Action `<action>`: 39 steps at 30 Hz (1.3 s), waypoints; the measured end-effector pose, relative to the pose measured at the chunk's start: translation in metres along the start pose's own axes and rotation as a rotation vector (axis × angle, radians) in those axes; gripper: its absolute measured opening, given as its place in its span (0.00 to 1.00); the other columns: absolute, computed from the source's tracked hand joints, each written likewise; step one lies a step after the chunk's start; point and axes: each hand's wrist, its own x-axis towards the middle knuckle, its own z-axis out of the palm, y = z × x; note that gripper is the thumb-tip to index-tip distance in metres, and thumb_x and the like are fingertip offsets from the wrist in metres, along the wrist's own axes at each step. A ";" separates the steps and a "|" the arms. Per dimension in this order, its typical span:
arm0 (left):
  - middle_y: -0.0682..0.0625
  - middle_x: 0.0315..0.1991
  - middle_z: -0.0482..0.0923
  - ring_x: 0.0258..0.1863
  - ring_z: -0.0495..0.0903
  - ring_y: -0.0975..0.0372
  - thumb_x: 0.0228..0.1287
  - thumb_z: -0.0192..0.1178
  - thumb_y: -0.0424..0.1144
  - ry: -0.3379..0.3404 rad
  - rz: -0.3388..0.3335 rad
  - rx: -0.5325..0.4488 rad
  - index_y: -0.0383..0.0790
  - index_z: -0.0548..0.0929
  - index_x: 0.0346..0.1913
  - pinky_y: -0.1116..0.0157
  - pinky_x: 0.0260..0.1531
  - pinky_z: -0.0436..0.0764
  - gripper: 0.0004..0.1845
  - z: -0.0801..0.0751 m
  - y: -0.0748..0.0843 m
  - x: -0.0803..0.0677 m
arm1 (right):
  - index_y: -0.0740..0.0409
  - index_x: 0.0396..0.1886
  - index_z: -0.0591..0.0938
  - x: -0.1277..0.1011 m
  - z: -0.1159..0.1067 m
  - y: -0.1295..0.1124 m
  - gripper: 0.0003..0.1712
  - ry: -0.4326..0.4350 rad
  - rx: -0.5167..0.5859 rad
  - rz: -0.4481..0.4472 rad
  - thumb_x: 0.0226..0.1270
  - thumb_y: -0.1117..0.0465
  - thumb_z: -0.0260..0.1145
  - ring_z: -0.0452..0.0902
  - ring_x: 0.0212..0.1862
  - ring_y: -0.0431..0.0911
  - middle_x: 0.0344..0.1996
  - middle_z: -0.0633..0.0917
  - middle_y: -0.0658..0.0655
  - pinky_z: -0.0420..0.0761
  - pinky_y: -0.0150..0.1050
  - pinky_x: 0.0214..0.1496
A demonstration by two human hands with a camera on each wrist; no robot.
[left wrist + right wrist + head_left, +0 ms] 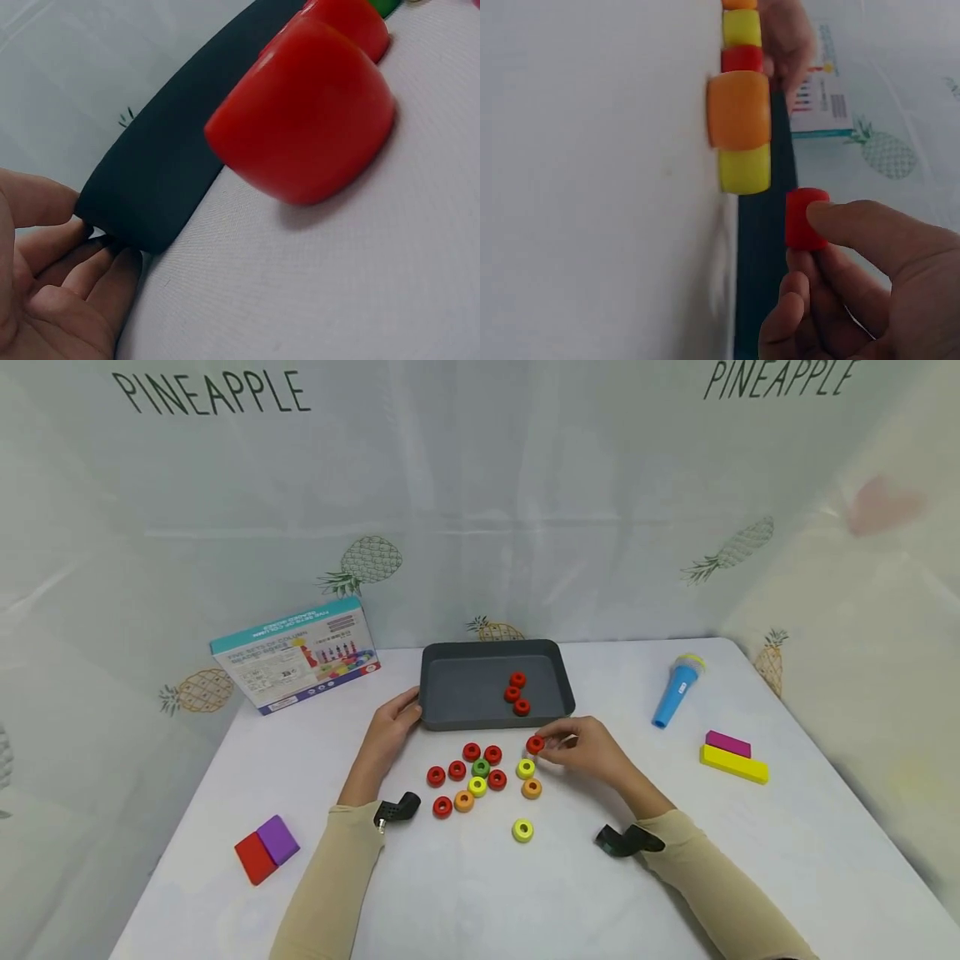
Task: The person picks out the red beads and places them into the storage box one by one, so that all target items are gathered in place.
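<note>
A dark grey tray (450,693) sits at the table's middle back with three red rings (517,692) inside. My left hand (393,727) touches the tray's front left corner (120,217) with its fingertips (90,259). My right hand (581,747) pinches a red ring (535,744) just in front of the tray, lifted off the cloth; in the right wrist view the red ring (805,217) sits between thumb and fingers. Loose red, yellow, orange and green rings (480,772) lie between my hands. A big red ring (304,112) fills the left wrist view.
A printed box (296,654) leans at the back left. A blue toy microphone (677,689) and magenta and yellow blocks (733,757) lie right. Red and purple blocks (266,847) lie front left. A lone yellow ring (522,830) sits nearer me. A pineapple-print curtain surrounds the table.
</note>
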 end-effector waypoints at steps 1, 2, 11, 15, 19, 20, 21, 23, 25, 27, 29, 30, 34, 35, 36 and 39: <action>0.50 0.78 0.63 0.81 0.55 0.57 0.79 0.50 0.42 -0.006 0.001 -0.003 0.47 0.66 0.77 0.53 0.81 0.54 0.27 0.001 0.000 0.000 | 0.53 0.46 0.90 0.000 -0.003 -0.002 0.14 0.005 0.004 0.006 0.59 0.63 0.76 0.81 0.37 0.43 0.34 0.87 0.52 0.85 0.32 0.42; 0.50 0.78 0.63 0.81 0.54 0.57 0.79 0.50 0.42 -0.010 0.001 -0.002 0.46 0.65 0.77 0.53 0.81 0.54 0.27 0.001 0.000 0.000 | 0.53 0.46 0.90 0.000 -0.006 -0.006 0.14 0.011 0.008 0.015 0.60 0.62 0.76 0.81 0.38 0.44 0.34 0.87 0.52 0.85 0.33 0.42; 0.44 0.78 0.61 0.81 0.54 0.52 0.79 0.48 0.38 -0.020 -0.029 0.037 0.39 0.62 0.78 0.51 0.80 0.54 0.28 0.003 0.023 -0.015 | 0.54 0.48 0.89 0.031 -0.029 -0.026 0.15 0.109 -0.032 0.075 0.61 0.59 0.75 0.80 0.41 0.48 0.35 0.87 0.54 0.81 0.36 0.36; 0.42 0.78 0.61 0.81 0.54 0.51 0.79 0.48 0.37 -0.025 -0.037 0.037 0.37 0.62 0.78 0.50 0.80 0.55 0.28 0.004 0.032 -0.022 | 0.55 0.49 0.88 0.048 -0.031 -0.026 0.16 0.140 -0.049 0.121 0.62 0.57 0.74 0.78 0.41 0.48 0.37 0.87 0.55 0.79 0.34 0.35; 0.44 0.78 0.61 0.81 0.54 0.53 0.79 0.48 0.39 -0.012 -0.034 0.042 0.39 0.62 0.78 0.52 0.80 0.55 0.28 0.003 0.020 -0.013 | 0.56 0.49 0.88 0.063 -0.028 -0.026 0.16 0.166 -0.078 0.120 0.62 0.57 0.74 0.80 0.41 0.49 0.40 0.88 0.57 0.80 0.35 0.37; 0.45 0.78 0.61 0.81 0.54 0.54 0.79 0.48 0.40 -0.007 -0.032 0.040 0.41 0.62 0.78 0.52 0.80 0.55 0.28 0.002 0.016 -0.010 | 0.57 0.49 0.88 0.066 -0.027 -0.026 0.16 0.173 -0.086 0.115 0.62 0.57 0.74 0.81 0.42 0.49 0.41 0.88 0.58 0.80 0.36 0.38; 0.46 0.78 0.61 0.81 0.54 0.55 0.79 0.48 0.40 -0.004 -0.029 0.034 0.42 0.63 0.78 0.52 0.80 0.55 0.28 0.002 0.011 -0.007 | 0.58 0.49 0.88 0.069 -0.025 -0.026 0.17 0.179 -0.098 0.112 0.62 0.57 0.74 0.82 0.43 0.50 0.42 0.88 0.59 0.81 0.36 0.39; 0.48 0.78 0.63 0.81 0.55 0.56 0.79 0.49 0.41 0.001 -0.021 0.007 0.44 0.64 0.78 0.53 0.80 0.54 0.28 0.002 0.004 -0.004 | 0.59 0.49 0.87 0.075 -0.023 -0.026 0.17 0.186 -0.122 0.115 0.62 0.57 0.73 0.83 0.45 0.51 0.43 0.89 0.60 0.83 0.39 0.41; 0.49 0.77 0.64 0.80 0.56 0.56 0.78 0.50 0.42 0.004 -0.016 -0.004 0.45 0.65 0.77 0.53 0.80 0.56 0.28 0.002 0.002 -0.003 | 0.60 0.50 0.87 0.079 -0.020 -0.026 0.17 0.193 -0.142 0.130 0.63 0.58 0.73 0.84 0.46 0.52 0.45 0.89 0.61 0.85 0.42 0.44; 0.50 0.77 0.65 0.80 0.57 0.57 0.78 0.51 0.42 0.009 -0.015 -0.006 0.46 0.66 0.77 0.53 0.80 0.57 0.27 0.003 0.001 -0.002 | 0.62 0.50 0.86 0.081 -0.017 -0.026 0.18 0.196 -0.157 0.150 0.64 0.58 0.73 0.84 0.47 0.53 0.46 0.88 0.62 0.86 0.44 0.47; 0.51 0.76 0.66 0.79 0.58 0.57 0.77 0.52 0.43 0.015 -0.013 0.004 0.46 0.67 0.76 0.53 0.80 0.58 0.27 0.004 0.001 -0.002 | 0.63 0.50 0.86 0.083 -0.015 -0.026 0.18 0.199 -0.167 0.172 0.63 0.59 0.73 0.85 0.48 0.54 0.46 0.89 0.63 0.86 0.46 0.48; 0.51 0.76 0.67 0.79 0.58 0.57 0.77 0.52 0.43 0.019 -0.010 0.012 0.46 0.67 0.76 0.53 0.79 0.58 0.27 0.004 0.001 -0.002 | 0.63 0.50 0.86 0.083 -0.014 -0.025 0.18 0.202 -0.170 0.182 0.63 0.59 0.73 0.85 0.48 0.54 0.46 0.89 0.63 0.86 0.46 0.49; 0.52 0.76 0.67 0.79 0.58 0.57 0.77 0.51 0.42 0.027 -0.006 0.029 0.46 0.67 0.76 0.52 0.79 0.58 0.27 0.004 0.002 -0.002 | 0.64 0.49 0.86 0.086 -0.010 -0.023 0.17 0.205 -0.189 0.205 0.62 0.61 0.74 0.85 0.46 0.54 0.44 0.89 0.64 0.87 0.46 0.48; 0.52 0.76 0.67 0.79 0.59 0.57 0.77 0.51 0.42 0.030 -0.006 0.032 0.47 0.67 0.76 0.52 0.79 0.58 0.27 0.004 0.002 -0.002 | 0.65 0.49 0.86 0.086 -0.009 -0.022 0.17 0.204 -0.196 0.204 0.62 0.61 0.73 0.85 0.45 0.54 0.44 0.89 0.64 0.87 0.46 0.47; 0.52 0.76 0.67 0.79 0.59 0.57 0.77 0.51 0.42 0.032 -0.008 0.035 0.47 0.67 0.76 0.52 0.79 0.58 0.27 0.004 0.002 -0.002 | 0.65 0.48 0.86 0.087 -0.007 -0.021 0.17 0.202 -0.207 0.200 0.62 0.61 0.73 0.85 0.44 0.54 0.44 0.89 0.64 0.87 0.45 0.46; 0.52 0.76 0.67 0.79 0.58 0.57 0.77 0.51 0.43 0.033 -0.011 0.033 0.47 0.67 0.76 0.52 0.79 0.58 0.27 0.003 0.001 -0.002 | 0.67 0.49 0.86 0.089 -0.003 -0.017 0.17 0.193 -0.259 0.174 0.63 0.62 0.72 0.85 0.42 0.53 0.43 0.89 0.65 0.87 0.44 0.42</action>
